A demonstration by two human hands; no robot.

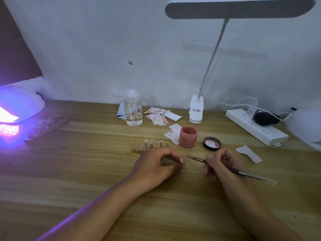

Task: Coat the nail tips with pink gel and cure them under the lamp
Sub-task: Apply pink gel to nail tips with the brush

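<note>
Two hands meet over the desk [97, 173]. The left hand [156, 162] curls its fingers, seemingly pinching one pinkish nail tip [182, 160] angled toward the brush [196, 158], which the right hand [220, 164] grips pen-fashion for control. The open gel jar [188, 136] sits at twelve o'clock, handy for dipping. The lit curing lamp [19, 108] waits at ten o'clock.

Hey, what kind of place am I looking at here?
Probably a home nail-art workstation: a glowing curing lamp at the left, an open jar of pink gel, and nail tips standing on a holder on the wooden desk.
</note>
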